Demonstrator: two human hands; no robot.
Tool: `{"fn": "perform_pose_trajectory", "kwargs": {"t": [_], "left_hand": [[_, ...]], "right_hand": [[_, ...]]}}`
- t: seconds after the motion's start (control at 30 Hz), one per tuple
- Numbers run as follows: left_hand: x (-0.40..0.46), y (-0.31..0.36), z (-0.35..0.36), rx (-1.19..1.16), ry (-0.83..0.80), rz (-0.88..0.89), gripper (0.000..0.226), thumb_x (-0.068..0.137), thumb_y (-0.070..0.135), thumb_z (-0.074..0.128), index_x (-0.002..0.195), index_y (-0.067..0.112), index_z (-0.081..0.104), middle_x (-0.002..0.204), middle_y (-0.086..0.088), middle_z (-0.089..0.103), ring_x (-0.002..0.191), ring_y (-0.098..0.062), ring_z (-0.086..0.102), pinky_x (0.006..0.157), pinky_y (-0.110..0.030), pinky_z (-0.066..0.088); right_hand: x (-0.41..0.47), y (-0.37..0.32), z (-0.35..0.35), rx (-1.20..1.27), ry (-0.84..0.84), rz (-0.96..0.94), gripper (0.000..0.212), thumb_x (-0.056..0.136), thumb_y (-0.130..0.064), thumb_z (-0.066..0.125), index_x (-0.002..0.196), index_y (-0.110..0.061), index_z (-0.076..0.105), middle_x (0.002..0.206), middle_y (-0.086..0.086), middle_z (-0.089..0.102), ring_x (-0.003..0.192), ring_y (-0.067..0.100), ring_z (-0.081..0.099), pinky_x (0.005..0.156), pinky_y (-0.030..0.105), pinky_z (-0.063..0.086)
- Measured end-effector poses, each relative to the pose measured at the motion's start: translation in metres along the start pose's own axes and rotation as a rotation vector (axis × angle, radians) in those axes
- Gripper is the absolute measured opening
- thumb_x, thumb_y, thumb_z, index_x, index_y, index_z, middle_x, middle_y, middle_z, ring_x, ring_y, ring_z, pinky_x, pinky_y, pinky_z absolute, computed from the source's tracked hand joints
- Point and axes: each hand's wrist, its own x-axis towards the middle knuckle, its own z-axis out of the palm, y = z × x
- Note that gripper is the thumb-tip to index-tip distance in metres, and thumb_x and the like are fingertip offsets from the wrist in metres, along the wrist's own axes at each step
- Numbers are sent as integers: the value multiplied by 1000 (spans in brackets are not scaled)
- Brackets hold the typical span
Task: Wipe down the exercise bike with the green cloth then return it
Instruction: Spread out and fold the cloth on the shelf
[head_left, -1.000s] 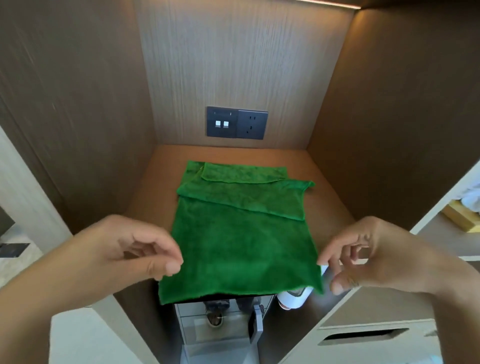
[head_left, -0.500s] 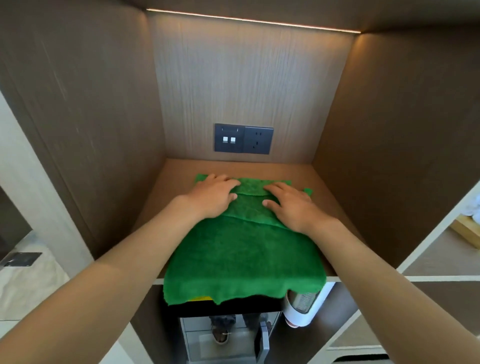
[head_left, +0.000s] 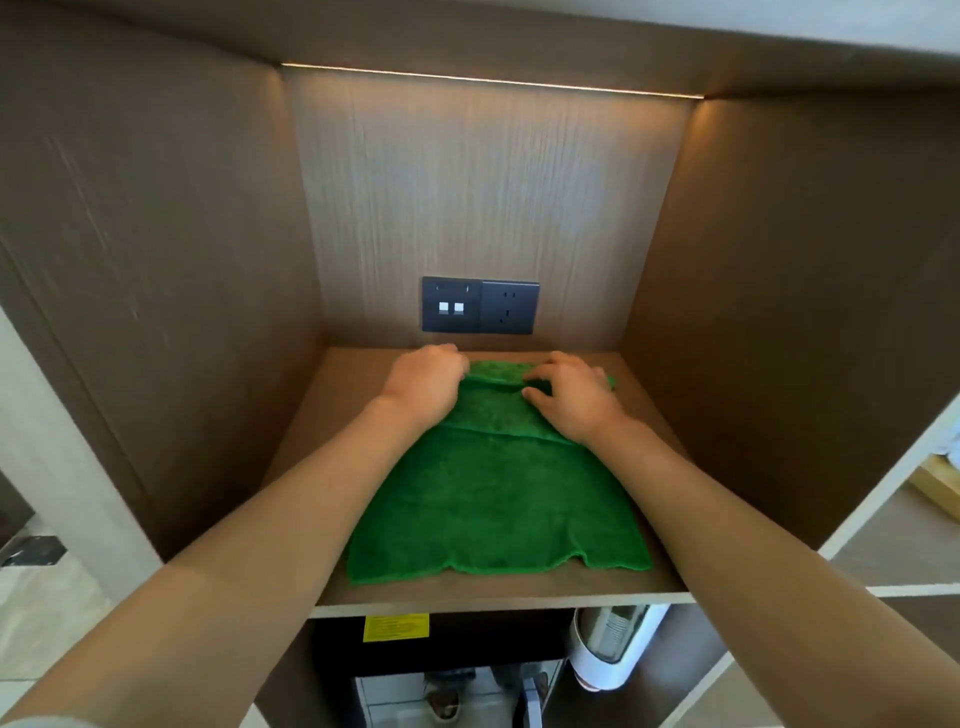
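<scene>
Both hands at the far edge of the green cloth (head_left: 493, 499), flat on the shelf (head_left: 519, 590): left hand (head_left: 423, 384) and right hand (head_left: 571, 397) curled, pinching that far fold, long axis running near-to-far.

**Colours in the wooden niche**

Showing plain bright green on the cloth (head_left: 498, 499). Glowing warm brown across the shelf (head_left: 493, 590), with fine vertical grain on the back panel (head_left: 467, 197). Contrasting dark grey on the socket plate (head_left: 480, 305), yellow on a label (head_left: 396, 627) below.
</scene>
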Motion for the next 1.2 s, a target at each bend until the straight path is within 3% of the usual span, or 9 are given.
{"fn": "perform_pose_trajectory", "kwargs": {"t": [0.1, 0.2, 0.4, 0.57, 0.67, 0.73, 0.83, 1.1, 1.2], "left_hand": [[-9, 5, -19, -126, 119, 4, 15, 106, 13, 47, 105, 13, 62, 104, -8, 65, 96, -36, 64, 78, -50, 53], [-26, 10, -45, -176, 216, 37, 15, 110, 22, 41, 105, 14, 54, 97, -8, 66, 85, -39, 62, 72, -52, 51], [-78, 3, -78, -330, 376, 79, 10, 107, 12, 51, 105, 13, 61, 101, -2, 67, 90, -29, 64, 80, -50, 53], [-139, -2, -76, -398, 357, 103, 15, 104, 10, 56, 113, 15, 68, 110, 6, 67, 100, -18, 67, 88, -43, 55], [-181, -8, -69, -411, 301, 107, 24, 107, 27, 51, 120, 24, 71, 112, 18, 66, 104, -1, 63, 90, -23, 51], [-204, -10, -62, -396, 253, 124, 27, 109, 32, 48, 118, 27, 72, 109, 20, 66, 103, -2, 64, 89, -24, 50], [-228, -8, -54, -384, 207, 158, 25, 103, 35, 49, 107, 28, 73, 102, 21, 64, 97, -8, 64, 81, -32, 50], [-238, -3, -70, -521, 19, 93, 19, 89, 52, 65, 80, 36, 71, 89, 22, 66, 86, -3, 67, 76, -22, 50], [-220, 6, -75, -487, 21, 65, 11, 98, 44, 66, 103, 39, 74, 113, 27, 65, 111, 3, 63, 90, -6, 39]], "right_hand": [[-3, -11, 0, 31, 70, -67, 38, 99, -49, 64, 131, -29, 71, 123, 0, 64, 121, 28, 58, 99, 46, 45], [-4, -13, -9, 47, 184, -123, 29, 100, -30, 65, 127, -29, 74, 119, -1, 69, 114, 30, 64, 93, 44, 50], [-37, 12, -40, 74, 268, -33, 14, 86, -16, 72, 99, -22, 76, 100, 2, 74, 101, 31, 68, 87, 44, 55], [-110, 7, -68, 273, 330, -232, 24, 87, -9, 72, 98, -27, 60, 90, -8, 64, 80, 9, 62, 73, 32, 49], [-159, 0, -74, 300, 243, -355, 20, 90, -5, 73, 104, -20, 73, 96, -8, 68, 85, 11, 67, 75, 29, 55], [-185, -3, -70, 304, 178, -398, 23, 88, 1, 77, 102, -16, 78, 95, -9, 67, 79, 8, 66, 71, 28, 55], [-209, -5, -60, 323, 105, -396, 33, 79, 12, 77, 97, -16, 80, 95, -8, 68, 76, 3, 64, 68, 26, 54], [-214, 0, -63, 320, -63, -293, 44, 74, 1, 76, 102, -32, 78, 103, -20, 64, 99, 7, 64, 82, 23, 51], [-210, -5, -68, 282, -59, -279, 37, 71, 4, 73, 85, -31, 75, 91, -18, 61, 80, 9, 61, 68, 30, 50]]}}
